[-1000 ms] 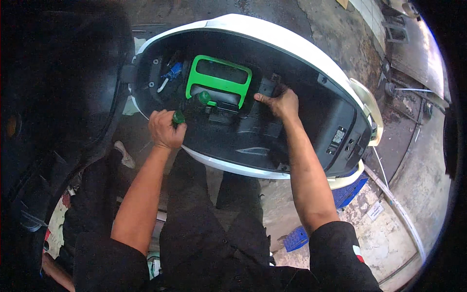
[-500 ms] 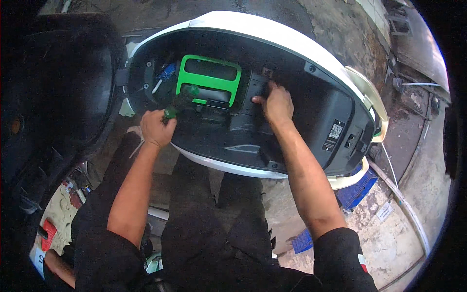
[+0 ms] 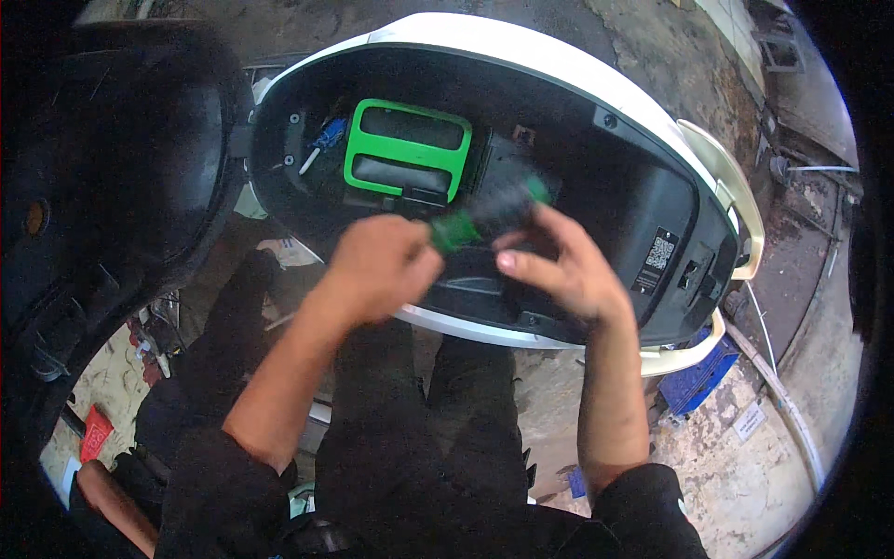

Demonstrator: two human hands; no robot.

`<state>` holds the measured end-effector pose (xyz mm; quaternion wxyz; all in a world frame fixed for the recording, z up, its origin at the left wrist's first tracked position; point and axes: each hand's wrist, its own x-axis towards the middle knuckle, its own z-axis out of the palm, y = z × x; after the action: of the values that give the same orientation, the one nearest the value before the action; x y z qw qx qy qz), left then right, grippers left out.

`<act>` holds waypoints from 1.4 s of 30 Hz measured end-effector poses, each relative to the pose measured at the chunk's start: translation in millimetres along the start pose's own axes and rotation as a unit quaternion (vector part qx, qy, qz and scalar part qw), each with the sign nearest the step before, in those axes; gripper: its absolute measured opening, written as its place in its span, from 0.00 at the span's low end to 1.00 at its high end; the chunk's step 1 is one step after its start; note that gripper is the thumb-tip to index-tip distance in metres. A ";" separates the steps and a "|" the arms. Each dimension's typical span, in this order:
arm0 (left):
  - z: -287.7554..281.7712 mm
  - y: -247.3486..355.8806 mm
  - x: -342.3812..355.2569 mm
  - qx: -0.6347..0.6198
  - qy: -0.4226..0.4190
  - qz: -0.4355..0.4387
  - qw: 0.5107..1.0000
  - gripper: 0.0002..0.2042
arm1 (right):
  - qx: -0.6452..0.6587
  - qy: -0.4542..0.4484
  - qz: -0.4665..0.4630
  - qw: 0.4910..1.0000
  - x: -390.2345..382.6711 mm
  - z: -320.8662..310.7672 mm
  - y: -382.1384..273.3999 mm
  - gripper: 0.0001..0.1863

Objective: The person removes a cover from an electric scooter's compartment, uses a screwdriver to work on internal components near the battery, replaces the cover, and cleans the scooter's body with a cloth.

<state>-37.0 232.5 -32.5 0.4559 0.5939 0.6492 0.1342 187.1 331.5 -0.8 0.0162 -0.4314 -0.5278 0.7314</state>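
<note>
My left hand (image 3: 377,265) is closed on a green-and-black tool (image 3: 503,207), blurred by motion and held aslant over the open compartment (image 3: 605,177) of a white scooter body. What kind of tool it is cannot be made out. Close to the tool's far end is my right hand (image 3: 573,270), its thumb and fingers apart with nothing between them. Beyond my hands, a bright green frame-shaped handle (image 3: 410,158) sits in a recess of the compartment. A blue-and-white slim object (image 3: 326,140) lies to the left of that handle.
The raised black seat (image 3: 130,168) stands at the left of the compartment. A cream grab rail (image 3: 750,224) juts from the right end. On the floor at lower right is a blue crate (image 3: 698,377). Part of another person's arm (image 3: 112,503) shows at lower left.
My left hand has carried the tool rightward across the compartment. My right hand has come off the compartment floor and drawn back toward me, beside the tool's end.
</note>
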 end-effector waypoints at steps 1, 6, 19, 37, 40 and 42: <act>5.1 18.0 -0.3 -0.006 -0.016 0.054 0.998 0.13 | 0.090 0.064 -0.018 0.994 -11.6 11.7 -0.6 0.26; -5.3 42.0 1.6 -0.163 -0.007 0.126 0.979 0.07 | 0.149 0.275 -0.109 0.943 -76.1 8.2 -3.4 0.20; 25.3 -1.9 25.4 -0.362 0.047 -0.133 0.921 0.08 | 0.215 0.538 -0.284 0.764 -201.1 -87.1 29.3 0.25; 64.6 12.5 51.2 -0.673 0.043 -0.179 0.717 0.09 | 0.259 0.436 -0.314 0.802 -213.3 -91.0 56.5 0.24; 66.6 15.2 52.8 -0.745 0.040 -0.180 0.641 0.08 | 0.268 0.423 -0.311 0.808 -212.8 -89.6 54.4 0.25; 70.1 18.5 55.5 -0.769 0.044 -0.170 0.614 0.08 | 0.271 0.436 -0.311 0.800 -210.1 -88.9 55.5 0.25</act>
<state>34.4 261.2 -81.7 0.7309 -0.1023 0.4168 0.5306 400.4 273.8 78.3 0.5874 -0.4951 -0.3516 0.5350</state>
